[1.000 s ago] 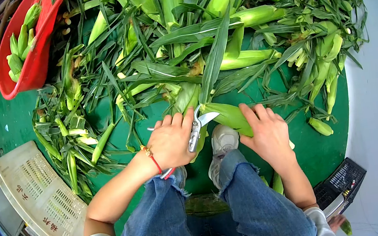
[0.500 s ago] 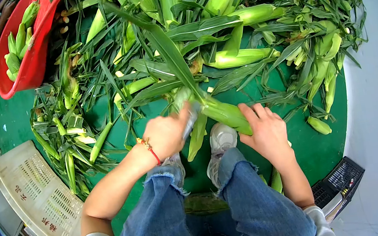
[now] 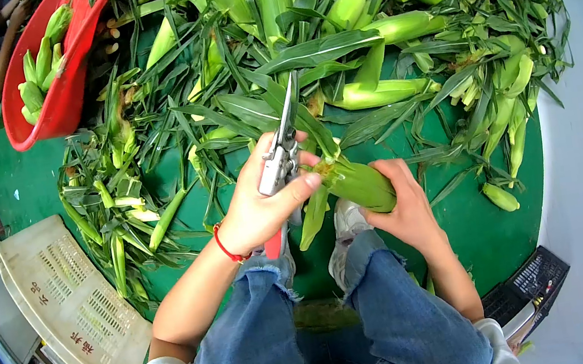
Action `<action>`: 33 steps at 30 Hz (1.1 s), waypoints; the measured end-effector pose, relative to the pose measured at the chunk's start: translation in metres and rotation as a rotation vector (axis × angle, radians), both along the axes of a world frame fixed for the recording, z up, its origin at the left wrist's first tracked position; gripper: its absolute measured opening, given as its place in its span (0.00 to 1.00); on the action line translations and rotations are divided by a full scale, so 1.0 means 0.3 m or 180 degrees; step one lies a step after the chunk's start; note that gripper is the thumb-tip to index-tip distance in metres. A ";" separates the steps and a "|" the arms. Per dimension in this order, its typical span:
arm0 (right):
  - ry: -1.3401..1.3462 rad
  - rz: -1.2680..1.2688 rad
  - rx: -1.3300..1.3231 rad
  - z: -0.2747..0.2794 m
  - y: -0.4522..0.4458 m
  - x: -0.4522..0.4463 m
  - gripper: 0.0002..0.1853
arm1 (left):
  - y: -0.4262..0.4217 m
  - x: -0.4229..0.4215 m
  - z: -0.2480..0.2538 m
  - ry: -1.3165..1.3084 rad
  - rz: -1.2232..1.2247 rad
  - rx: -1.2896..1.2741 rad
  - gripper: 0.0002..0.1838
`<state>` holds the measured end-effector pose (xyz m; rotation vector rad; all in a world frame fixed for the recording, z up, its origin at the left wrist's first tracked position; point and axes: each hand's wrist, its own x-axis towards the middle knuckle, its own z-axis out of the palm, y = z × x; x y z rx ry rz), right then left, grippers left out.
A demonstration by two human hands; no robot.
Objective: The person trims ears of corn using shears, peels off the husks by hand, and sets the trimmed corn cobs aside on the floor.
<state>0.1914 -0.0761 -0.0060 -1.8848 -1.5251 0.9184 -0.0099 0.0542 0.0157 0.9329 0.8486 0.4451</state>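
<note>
The green-husked ear of corn (image 3: 360, 186) sits between both hands: the right hand (image 3: 405, 203) grips its near right end, while the left hand (image 3: 263, 190), thumb at its far left end, holds pruning shears (image 3: 278, 163). Farther off lie loose husks (image 3: 318, 51); far left, a red basin (image 3: 66, 103).

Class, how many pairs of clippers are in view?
1: the clippers, in the left hand, beside the ear of corn that the right hand grips. Others might be hidden under the leaves.
</note>
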 end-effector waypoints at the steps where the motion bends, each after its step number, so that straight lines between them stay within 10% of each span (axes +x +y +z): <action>1: 0.0055 0.0023 0.0018 0.006 0.006 0.004 0.35 | 0.002 -0.009 -0.004 -0.0161 0.0038 -0.0180 0.29; 3: 0.0161 0.0032 0.0039 0.027 0.012 0.023 0.36 | 0.003 -0.035 -0.038 -0.0487 0.0075 -0.0556 0.31; 10: 0.4933 -0.0556 -0.1067 -0.002 0.031 0.069 0.39 | -0.114 -0.045 -0.118 -0.0501 -0.1352 -0.0041 0.45; 18: 0.4440 -0.0309 -0.1754 -0.018 -0.005 0.030 0.39 | 0.088 0.112 -0.067 -0.0186 0.0955 0.0094 0.30; 23: 0.1752 -0.0290 -0.0461 -0.066 -0.014 0.010 0.30 | 0.060 0.064 -0.011 -0.0028 0.0304 0.0591 0.27; 29: 0.0485 0.0098 0.0005 -0.017 0.013 -0.032 0.35 | 0.021 0.058 0.032 0.0557 0.0021 0.1027 0.21; 33: 0.0119 -0.0164 0.0898 -0.094 0.050 -0.068 0.33 | 0.029 0.058 0.005 -0.0093 0.0472 -0.0321 0.21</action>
